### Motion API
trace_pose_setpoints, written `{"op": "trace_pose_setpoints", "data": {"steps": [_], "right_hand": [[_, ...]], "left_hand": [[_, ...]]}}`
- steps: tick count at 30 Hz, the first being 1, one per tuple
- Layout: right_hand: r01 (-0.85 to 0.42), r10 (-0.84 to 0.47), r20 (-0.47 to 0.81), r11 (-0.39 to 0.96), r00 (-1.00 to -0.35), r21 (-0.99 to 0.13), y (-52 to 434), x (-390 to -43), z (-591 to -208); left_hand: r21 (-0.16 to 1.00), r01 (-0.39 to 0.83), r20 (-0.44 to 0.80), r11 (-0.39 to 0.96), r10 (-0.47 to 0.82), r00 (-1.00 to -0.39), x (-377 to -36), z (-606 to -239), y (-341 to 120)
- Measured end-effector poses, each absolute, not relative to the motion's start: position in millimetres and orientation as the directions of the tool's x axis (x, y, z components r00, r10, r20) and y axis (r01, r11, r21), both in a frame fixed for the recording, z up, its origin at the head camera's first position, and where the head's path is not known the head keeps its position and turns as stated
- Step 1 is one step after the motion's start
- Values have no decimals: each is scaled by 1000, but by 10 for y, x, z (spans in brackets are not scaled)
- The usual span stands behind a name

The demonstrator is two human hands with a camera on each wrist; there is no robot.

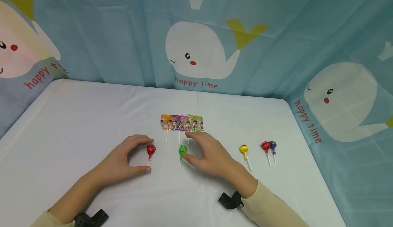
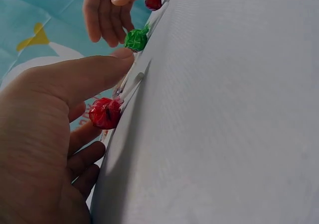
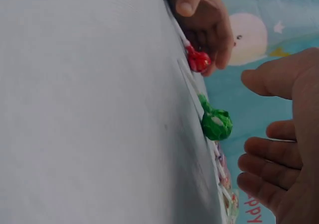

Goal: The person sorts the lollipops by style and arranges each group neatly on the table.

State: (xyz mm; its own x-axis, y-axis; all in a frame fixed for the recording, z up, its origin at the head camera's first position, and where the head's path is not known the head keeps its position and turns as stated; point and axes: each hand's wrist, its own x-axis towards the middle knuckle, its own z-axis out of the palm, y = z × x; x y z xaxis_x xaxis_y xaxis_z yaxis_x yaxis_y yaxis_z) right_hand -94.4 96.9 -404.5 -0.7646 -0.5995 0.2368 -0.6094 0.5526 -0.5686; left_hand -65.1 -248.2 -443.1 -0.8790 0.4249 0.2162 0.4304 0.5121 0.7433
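Observation:
On the white table [image 1: 76, 117] my left hand [image 1: 146, 155] arches over a red ball lollipop [image 1: 150, 149]. Its thumb lies by the end of the stick and its fingers curve past the head; in the left wrist view the red lollipop [image 2: 104, 113] sits free between them. My right hand [image 1: 187, 146] is spread beside a green lollipop [image 1: 182, 150]. In the right wrist view its fingers [image 3: 259, 157] stand apart from the green lollipop [image 3: 217, 124]. Neither hand holds anything.
A row of several flat wrapped lollipops [image 1: 182, 122] lies just beyond the hands. To the right lie a yellow lollipop [image 1: 244, 149], another red one [image 1: 265, 146] and a purple one [image 1: 272, 145]. A whale-print blue curtain [image 1: 199, 49] surrounds the table.

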Motion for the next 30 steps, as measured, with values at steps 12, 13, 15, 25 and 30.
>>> {"op": "trace_pose_setpoints", "data": {"steps": [12,13,15,25,30], "right_hand": [[-604,-634,178,556,-752,-571,907,-783,-4156],[-606,-638,173,560,-751,-565,903,-775,-4168],[-612,-643,169,567,-747,-552,897,-762,-4187],[-652,-669,172,577,-723,-492,893,-765,-4218],[-652,-673,151,596,-724,-469,891,-765,-4215]], "left_hand": [[717,469,231,516,458,-858,-620,-4431,-2473],[714,472,233,517,460,-857,-618,-4431,-2476],[710,477,234,518,466,-854,-615,-4430,-2484],[709,467,219,528,465,-858,-614,-4452,-2501],[678,508,258,531,475,-841,-611,-4464,-2486]]}}
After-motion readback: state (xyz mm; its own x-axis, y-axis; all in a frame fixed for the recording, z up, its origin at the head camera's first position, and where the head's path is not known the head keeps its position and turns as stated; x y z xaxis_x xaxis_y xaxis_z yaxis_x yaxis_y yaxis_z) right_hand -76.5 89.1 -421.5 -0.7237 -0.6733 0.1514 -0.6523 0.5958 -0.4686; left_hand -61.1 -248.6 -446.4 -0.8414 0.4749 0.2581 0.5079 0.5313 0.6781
